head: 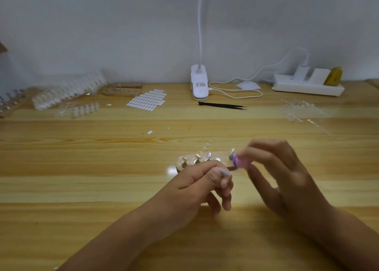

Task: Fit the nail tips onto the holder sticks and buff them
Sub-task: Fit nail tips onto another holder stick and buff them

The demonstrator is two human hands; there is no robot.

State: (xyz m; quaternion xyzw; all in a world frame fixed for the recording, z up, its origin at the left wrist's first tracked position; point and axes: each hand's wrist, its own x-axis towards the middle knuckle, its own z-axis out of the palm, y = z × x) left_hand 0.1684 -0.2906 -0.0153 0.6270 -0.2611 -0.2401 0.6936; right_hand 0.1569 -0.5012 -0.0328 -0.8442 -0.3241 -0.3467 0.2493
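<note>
Head view: your left hand (205, 181) grip pinches the holder stick (233, 168), long axis pointing right. Your right hand (284, 174) grip pinches a purple buffer (239, 162) at its end, beside the stand (181, 167).

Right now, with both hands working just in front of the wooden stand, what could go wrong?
The left hand pinches a thin brownish holder stick while the right hand holds a small round purple tool against its end. A slip might flick off whatever sits there, which is too blurred to identify. Both hands are close to the light wooden stand of upright sticks, so a jerk could knock one.
</note>
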